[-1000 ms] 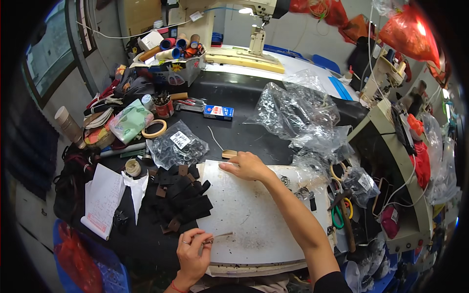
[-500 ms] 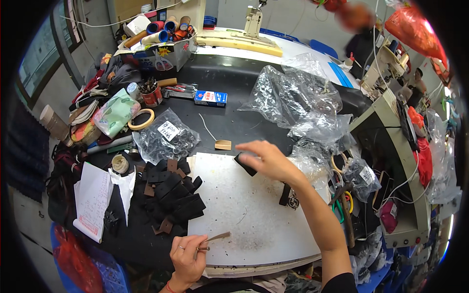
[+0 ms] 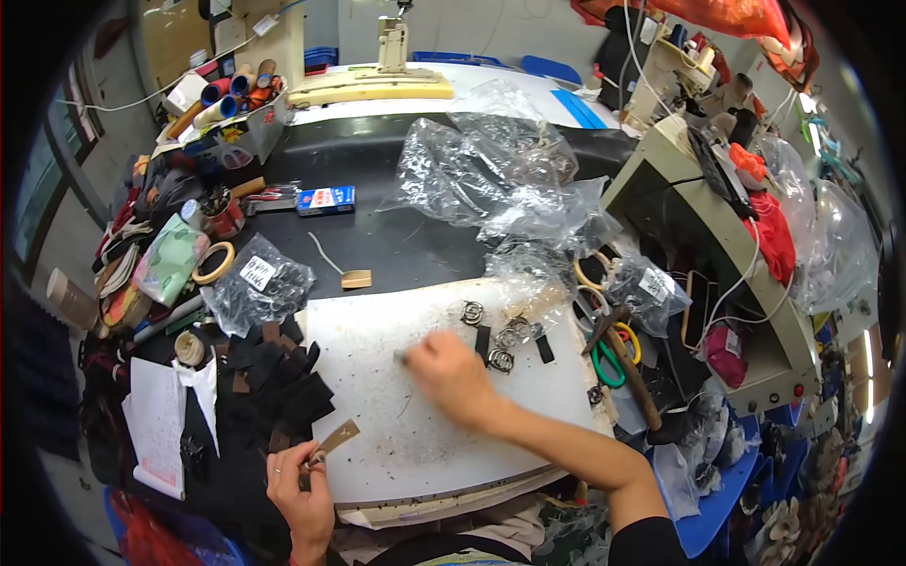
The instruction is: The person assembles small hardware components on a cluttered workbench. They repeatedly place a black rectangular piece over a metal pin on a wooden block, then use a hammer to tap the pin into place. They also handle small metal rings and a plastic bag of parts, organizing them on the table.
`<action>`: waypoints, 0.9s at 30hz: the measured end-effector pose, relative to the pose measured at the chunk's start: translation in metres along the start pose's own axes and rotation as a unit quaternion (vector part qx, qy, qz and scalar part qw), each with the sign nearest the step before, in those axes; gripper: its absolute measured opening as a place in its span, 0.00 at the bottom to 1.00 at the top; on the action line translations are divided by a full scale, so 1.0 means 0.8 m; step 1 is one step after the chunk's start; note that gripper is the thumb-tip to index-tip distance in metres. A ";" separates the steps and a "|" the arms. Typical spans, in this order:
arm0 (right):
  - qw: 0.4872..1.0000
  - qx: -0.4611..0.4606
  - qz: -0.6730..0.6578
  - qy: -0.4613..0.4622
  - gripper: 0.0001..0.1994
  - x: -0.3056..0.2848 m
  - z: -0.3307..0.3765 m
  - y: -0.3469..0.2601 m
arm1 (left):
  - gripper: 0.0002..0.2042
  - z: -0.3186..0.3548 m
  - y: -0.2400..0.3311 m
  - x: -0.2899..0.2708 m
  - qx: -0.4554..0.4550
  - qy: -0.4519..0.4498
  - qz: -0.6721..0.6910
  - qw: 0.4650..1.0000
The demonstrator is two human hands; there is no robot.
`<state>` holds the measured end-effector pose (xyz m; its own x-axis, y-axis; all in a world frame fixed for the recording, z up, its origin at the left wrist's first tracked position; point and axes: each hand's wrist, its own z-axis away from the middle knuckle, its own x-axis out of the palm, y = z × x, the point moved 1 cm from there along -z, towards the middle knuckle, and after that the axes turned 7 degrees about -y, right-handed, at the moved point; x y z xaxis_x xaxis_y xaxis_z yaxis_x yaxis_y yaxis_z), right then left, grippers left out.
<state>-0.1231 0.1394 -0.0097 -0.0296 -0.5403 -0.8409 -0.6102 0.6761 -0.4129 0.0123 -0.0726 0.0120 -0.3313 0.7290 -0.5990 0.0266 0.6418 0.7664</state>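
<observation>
My left hand [image 3: 300,495], at the board's near left corner, pinches a thin brown strip [image 3: 338,436]; a small dark bit shows by the fingertips. Over the middle of the white board [image 3: 363,368] my right hand [image 3: 453,377] is closed and smeared by motion. A small greyish thing [image 3: 401,357] sticks out at its fingertips, too blurred to name. Beyond that hand lie round metal buckles [image 3: 500,360], a black strap piece [image 3: 482,341] next to them and another black strap piece [image 3: 545,349] to the right. Left of the board is a heap of black strap pieces [image 3: 302,401] with brown tabs.
Clear plastic bags [image 3: 472,179] cover the back right. Scissors with green handles [image 3: 609,363] and a hammer [image 3: 637,391] lie at the board's right edge. To the left are a bagged lot of dark parts [image 3: 260,283], a tape roll [image 3: 213,262] and a notepad [image 3: 156,424].
The view has swung to the right. My right hand has come nearer and left the black strap piece it was over. My left hand still holds the brown strip, now tilted more upward.
</observation>
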 end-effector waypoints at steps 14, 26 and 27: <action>0.984 -0.018 -0.173 -0.027 0.18 -0.047 0.073 -0.053 | 0.07 -0.004 -0.003 0.013 -0.010 0.001 0.080 0.997; 0.968 0.113 -0.224 -0.020 0.11 -0.055 0.070 -0.054 | 0.16 -0.011 0.009 0.005 0.109 -0.019 0.023 0.994; 0.965 0.135 -0.222 -0.012 0.11 -0.052 0.074 -0.049 | 0.16 -0.009 0.001 -0.003 0.111 0.010 -0.002 0.994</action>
<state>-0.0513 0.1651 0.0205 0.2076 -0.7979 -0.5659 -0.3292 0.4878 -0.8085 0.0064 -0.0758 0.0159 -0.3498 0.7224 -0.5965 0.2317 0.6837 0.6920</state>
